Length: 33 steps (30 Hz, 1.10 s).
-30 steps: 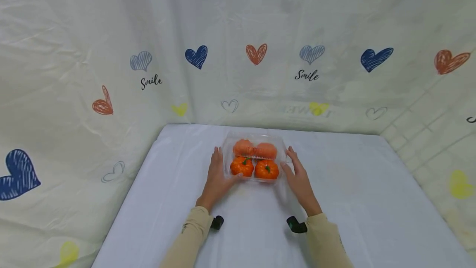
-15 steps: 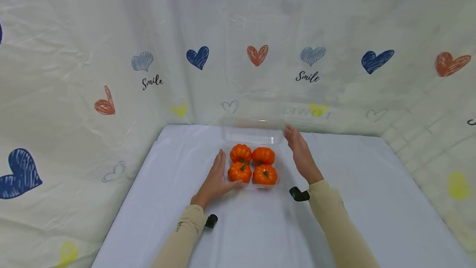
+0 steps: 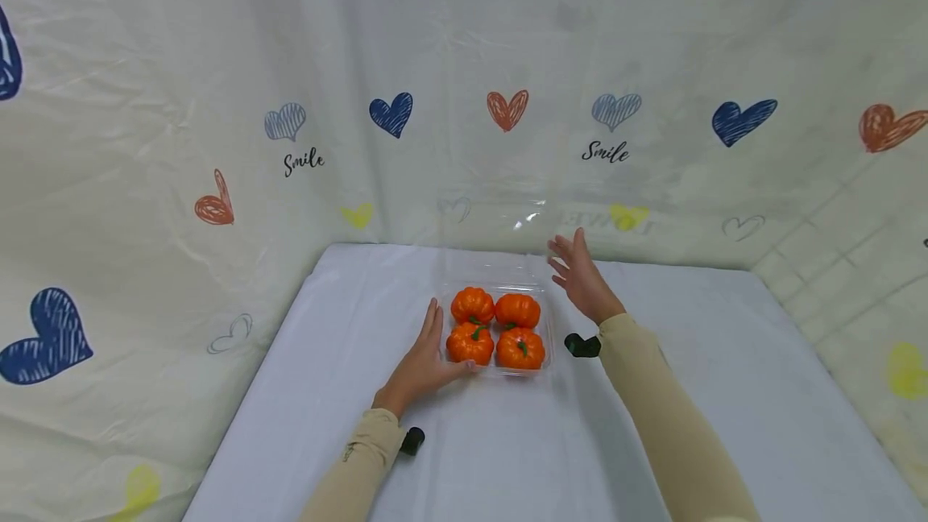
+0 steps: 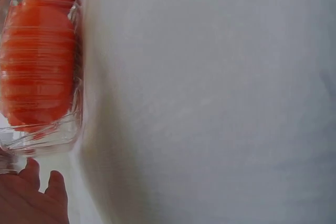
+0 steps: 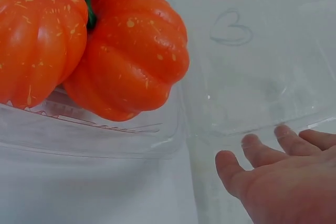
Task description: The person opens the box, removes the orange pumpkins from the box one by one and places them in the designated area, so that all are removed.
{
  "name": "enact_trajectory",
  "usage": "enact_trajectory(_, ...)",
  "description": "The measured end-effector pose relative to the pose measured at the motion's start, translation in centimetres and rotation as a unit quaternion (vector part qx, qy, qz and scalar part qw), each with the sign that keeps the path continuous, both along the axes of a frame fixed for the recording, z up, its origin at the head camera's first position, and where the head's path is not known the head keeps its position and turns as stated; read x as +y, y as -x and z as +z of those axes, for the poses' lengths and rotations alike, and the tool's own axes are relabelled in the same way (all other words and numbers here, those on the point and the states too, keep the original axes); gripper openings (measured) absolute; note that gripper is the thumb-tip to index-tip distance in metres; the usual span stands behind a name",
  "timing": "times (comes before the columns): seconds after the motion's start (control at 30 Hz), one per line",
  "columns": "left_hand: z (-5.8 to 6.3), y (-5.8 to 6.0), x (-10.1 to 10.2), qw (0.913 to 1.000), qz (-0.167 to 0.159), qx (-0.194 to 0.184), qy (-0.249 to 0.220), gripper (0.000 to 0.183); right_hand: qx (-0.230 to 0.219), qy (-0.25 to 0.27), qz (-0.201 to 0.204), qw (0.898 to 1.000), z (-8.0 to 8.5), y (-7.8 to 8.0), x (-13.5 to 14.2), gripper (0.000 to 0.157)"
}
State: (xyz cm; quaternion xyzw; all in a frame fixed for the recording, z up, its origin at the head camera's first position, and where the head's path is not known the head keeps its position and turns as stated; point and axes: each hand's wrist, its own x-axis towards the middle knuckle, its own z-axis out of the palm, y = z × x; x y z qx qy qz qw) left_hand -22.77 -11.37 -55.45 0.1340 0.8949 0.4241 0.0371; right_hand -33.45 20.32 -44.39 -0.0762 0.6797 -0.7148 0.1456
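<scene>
Clear container (image 3: pixel 511 372) of orange pumpkins (image 3: pixel 520 348), white tabletop (image 3: pixel 493 457), heart-printed backdrop (image 3: pixel 507 39) behind

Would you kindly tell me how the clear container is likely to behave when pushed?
The clear container will probably flex, as its walls look thin. It seems unlikely to tip, being low and wide. The four orange pumpkins inside might wobble, since they are rounded.

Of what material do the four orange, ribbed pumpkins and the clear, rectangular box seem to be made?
The four orange, ribbed pumpkins look like painted plastic, perhaps foam, slightly glossy: yellow flecks on smooth skin. The clear, rectangular box seems thin, shiny plastic: see-through, with moulded ridges and bright glints.
</scene>
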Motion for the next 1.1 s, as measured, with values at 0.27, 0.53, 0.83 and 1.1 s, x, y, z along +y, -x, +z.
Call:
enact_trajectory(0.27, 0.3, -0.3, -0.2, 1.0000, -0.003, -0.003, 0.008, 0.128, -0.090, 0.058, 0.004, 0.994, -1.8, 0.9, 0.1, 0.108)
enact_trajectory(0.53, 0.3, -0.5, -0.1, 0.9999, -0.001, -0.014, -0.001, 0.126, -0.162, 0.068, -0.010, 0.984, -3.7, 0.8, 0.1, 0.117)
enact_trajectory(0.83, 0.7, -0.7, 0.0, 0.9999, 0.001, -0.016, 0.000, 0.126, -0.165, 0.062, -0.019, 0.984, -4.5, 0.6, -0.1, 0.113)
enact_trajectory(1.1, 0.4, -0.6, 0.0, 0.9999, -0.001, -0.010, -0.004, 0.126, -0.028, -0.060, -0.010, 0.998, -3.4, 0.5, 0.1, 0.094)
